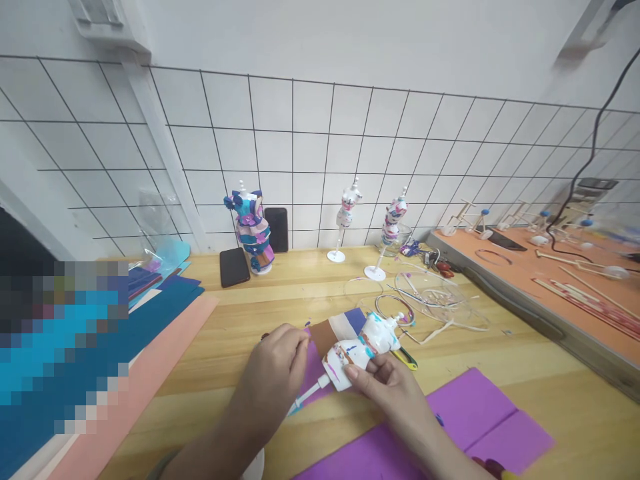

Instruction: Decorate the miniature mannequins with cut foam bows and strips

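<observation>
A small white dress-form mannequin (373, 333) with coloured scraps stuck to it lies tilted, its stand rod pointing down to the left. My right hand (387, 387) holds it at the hip, thumb on top and fingers beneath. A striped sheet (327, 335) of purple, brown, white and blue pieces lies behind and under it. My left hand (277, 363) is closed beside the sheet's left edge, fingertips curled; whatever they grip is hidden. A yellow-handled tool (407, 360) lies just beyond my right hand.
A dressed mannequin (254, 230) and two barer mannequins (345, 217) (393, 230) stand along the tiled wall, with phones (234, 267) nearby. Tangled wire and clear strips (430, 293) lie right. Purple sheets (480, 413) sit in front; coloured sheets (165, 333) are stacked left.
</observation>
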Motion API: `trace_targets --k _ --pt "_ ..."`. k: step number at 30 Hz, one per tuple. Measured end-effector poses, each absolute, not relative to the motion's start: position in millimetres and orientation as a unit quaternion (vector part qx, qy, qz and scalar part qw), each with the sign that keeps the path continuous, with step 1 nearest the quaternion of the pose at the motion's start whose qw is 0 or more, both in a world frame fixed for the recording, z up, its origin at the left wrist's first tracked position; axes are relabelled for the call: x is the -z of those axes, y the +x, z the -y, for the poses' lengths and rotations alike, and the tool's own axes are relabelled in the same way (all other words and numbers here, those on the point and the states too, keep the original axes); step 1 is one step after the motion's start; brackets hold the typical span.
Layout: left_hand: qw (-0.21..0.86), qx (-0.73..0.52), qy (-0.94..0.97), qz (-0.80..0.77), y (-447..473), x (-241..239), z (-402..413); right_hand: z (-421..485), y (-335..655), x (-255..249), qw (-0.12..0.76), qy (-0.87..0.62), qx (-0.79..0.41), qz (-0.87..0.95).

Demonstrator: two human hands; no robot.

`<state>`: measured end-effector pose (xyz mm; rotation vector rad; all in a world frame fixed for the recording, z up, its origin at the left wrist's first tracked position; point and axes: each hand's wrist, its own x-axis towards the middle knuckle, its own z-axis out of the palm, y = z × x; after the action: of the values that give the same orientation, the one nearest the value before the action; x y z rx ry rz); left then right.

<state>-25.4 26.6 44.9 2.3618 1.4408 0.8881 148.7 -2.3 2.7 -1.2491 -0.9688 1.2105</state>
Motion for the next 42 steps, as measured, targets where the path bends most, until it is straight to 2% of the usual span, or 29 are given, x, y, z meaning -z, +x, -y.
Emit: trace_targets --k 3,7,10,16,19,25,29,33,42 --pt "0.243 -0.328 0.767 -0.496 -24.1 -47.6 -27.6 1.2 148.6 -1.4 0.547 -0.518 -0.518 0.404" --pt "0.323 -0.313 0.757 -0.474 -18.1 -50.9 -22.7 0.3 147.7 -0.1 0.555 -0.492 -0.535 0.404" --pt "0.306 -0.297 0.772 -0.471 -15.5 -52.1 -19.2 2.0 146.0 1.3 0.564 -0.486 -0.524 0.414" --pt "0.169 -0.274 0.820 -0.473 -15.4 -49.8 -14.2 4.6 145.4 2.4 0.568 -0.497 -0.504 0.420" --pt "0.142 -0.284 0.814 -0.486 -18.2 -47.1 -18.3 2.9 149.3 0.3 0.557 -0.526 -0.499 0.406" --pt "0.254 -0.327 0.737 -0.534 -31.3 -53.0 -34.4 1.0 152.7 -10.6 0.529 -0.432 -0.610 0.401" --pt "0.328 -0.343 0.748 -0.465 -31.6 -61.5 -29.5 1.6 150.4 -17.6 0.518 -0.416 -0.632 0.399" --pt "0.331 -0.327 0.784 -0.412 -23.9 -60.8 -20.8 2.0 148.4 -17.0 0.525 -0.412 -0.629 0.398" --pt "0.301 -0.298 0.798 -0.428 -21.0 -56.4 -19.1 1.3 152.5 -3.6 0.522 -0.430 -0.626 0.388"
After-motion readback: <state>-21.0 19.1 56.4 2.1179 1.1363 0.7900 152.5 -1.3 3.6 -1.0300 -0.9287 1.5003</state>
